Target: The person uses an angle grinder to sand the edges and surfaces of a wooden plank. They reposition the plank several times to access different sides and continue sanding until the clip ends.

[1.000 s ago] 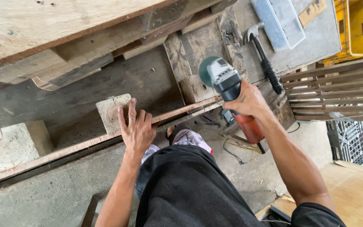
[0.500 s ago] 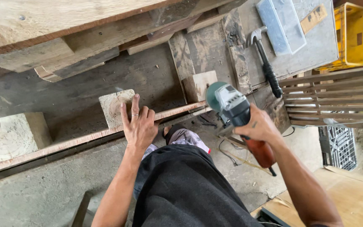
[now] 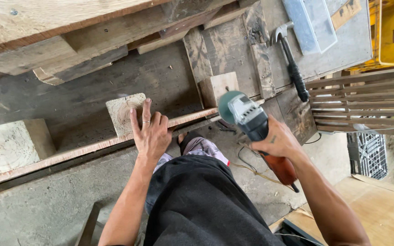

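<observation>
By the wood block (image 3: 125,111), hammer (image 3: 290,61) w/ clear case (image 3: 310,23) lie beyond grinder (image 3: 251,125).

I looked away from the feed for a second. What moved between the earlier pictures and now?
The right hand drew the grinder back from the strip, lower and toward the body. The left hand slid along the strip to sit against the wood block, fingers spread. The hammer and the grip on the grinder stayed as they were.
</observation>
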`<state>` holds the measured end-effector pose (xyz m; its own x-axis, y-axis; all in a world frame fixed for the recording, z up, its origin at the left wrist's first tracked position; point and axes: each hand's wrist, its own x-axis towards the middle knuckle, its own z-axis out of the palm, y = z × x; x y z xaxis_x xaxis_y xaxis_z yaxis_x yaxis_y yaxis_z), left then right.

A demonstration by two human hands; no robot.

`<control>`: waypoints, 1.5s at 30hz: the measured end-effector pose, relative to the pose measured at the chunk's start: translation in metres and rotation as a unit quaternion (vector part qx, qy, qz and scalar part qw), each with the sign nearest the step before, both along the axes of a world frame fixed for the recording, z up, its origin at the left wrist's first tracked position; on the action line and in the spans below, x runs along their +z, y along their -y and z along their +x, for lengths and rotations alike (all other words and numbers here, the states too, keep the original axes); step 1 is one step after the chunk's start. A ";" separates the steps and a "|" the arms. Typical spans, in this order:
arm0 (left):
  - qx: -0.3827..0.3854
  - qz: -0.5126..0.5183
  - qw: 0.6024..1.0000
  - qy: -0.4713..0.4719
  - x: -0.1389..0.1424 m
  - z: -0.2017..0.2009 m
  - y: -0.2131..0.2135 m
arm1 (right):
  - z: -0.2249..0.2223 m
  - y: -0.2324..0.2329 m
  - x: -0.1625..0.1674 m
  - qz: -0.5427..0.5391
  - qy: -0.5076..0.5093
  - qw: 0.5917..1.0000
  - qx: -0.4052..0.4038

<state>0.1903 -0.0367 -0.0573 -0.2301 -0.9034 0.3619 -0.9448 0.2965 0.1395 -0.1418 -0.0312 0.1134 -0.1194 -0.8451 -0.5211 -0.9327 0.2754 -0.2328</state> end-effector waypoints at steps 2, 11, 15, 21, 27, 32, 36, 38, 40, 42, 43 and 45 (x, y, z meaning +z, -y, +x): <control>-0.001 0.007 1.000 0.002 0.001 0.001 0.000 | 0.005 0.013 -0.006 -0.012 0.006 1.000 -0.004; -0.004 0.006 1.000 -0.012 -0.003 0.001 0.000 | 0.003 0.013 -0.006 0.000 0.025 1.000 0.000; -0.009 0.016 0.999 -0.037 -0.006 0.001 -0.002 | -0.016 -0.036 -0.003 0.079 -0.001 0.996 -0.052; -0.022 0.026 0.999 -0.024 0.000 0.004 -0.001 | -0.056 -0.087 -0.009 -0.055 0.037 0.984 -0.164; -0.045 0.105 0.985 -0.128 0.028 0.015 -0.007 | -0.053 -0.118 -0.045 -0.162 0.271 0.907 -0.278; -0.028 0.225 0.947 -0.227 0.053 -0.023 -0.055 | -0.045 -0.101 -0.053 -0.205 0.284 0.911 -0.218; -0.198 0.569 0.676 -0.423 0.043 -0.129 -0.074 | -0.043 -0.072 -0.042 -0.147 0.238 0.938 -0.204; -0.297 0.612 0.562 -0.471 0.031 -0.192 -0.076 | -0.045 -0.056 -0.035 -0.111 0.197 0.958 -0.176; -0.281 0.639 0.448 -0.558 0.021 -0.239 -0.085 | -0.045 -0.041 -0.030 -0.076 0.129 0.982 -0.118; -0.198 0.626 0.390 -0.646 0.016 -0.267 -0.099 | -0.039 -0.031 -0.029 -0.060 0.080 0.993 -0.063; -0.167 0.595 0.371 -0.693 0.014 -0.275 -0.104 | -0.036 -0.026 -0.028 -0.063 0.067 0.995 -0.040; -0.128 0.557 0.333 -0.750 0.011 -0.280 -0.113 | -0.026 -0.019 -0.025 -0.057 0.051 0.997 -0.002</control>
<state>-0.0899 0.0765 -0.0467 -0.6673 -0.6888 -0.2833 0.4710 -0.6849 0.5559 -0.1675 -0.0126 0.0879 -0.0746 -0.8989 -0.4317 -0.9013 0.2460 -0.3565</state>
